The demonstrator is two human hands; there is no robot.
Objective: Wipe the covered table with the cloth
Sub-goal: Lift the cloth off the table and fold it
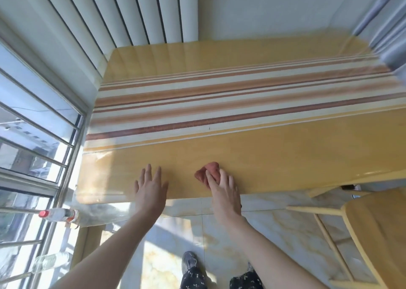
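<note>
I see the counter (285, 156) from above, yellow wood grain under a clear glossy cover, with a band of brown, tan and cream stripes running across its middle. My right hand (224, 192) lies at the near edge, fingers stretched forward and pressing on the cloth (208, 171), a crumpled reddish-pink wad. The cloth sits on the bare yellow part near the front edge, roughly midway along it, partly hidden under my fingertips. That grip is loose: the fingers rest flat over the cloth rather than curl round it, so I cannot tell whether it is truly clasped.

My left hand (151, 189) is just beside it, to the left, flat and spread, palm down over the counter's front edge, with nothing in it. The two hands are apart, not touching.

At the left stand a window (33, 123) with metal bars and a bottle (58, 215) with a red cap lying level by the counter's corner. A yellow chair (377, 233) stands at the right. Below, I see a pale marbled floor (274, 229), patterned dark trousers and a grey shoe (189, 261).
</note>
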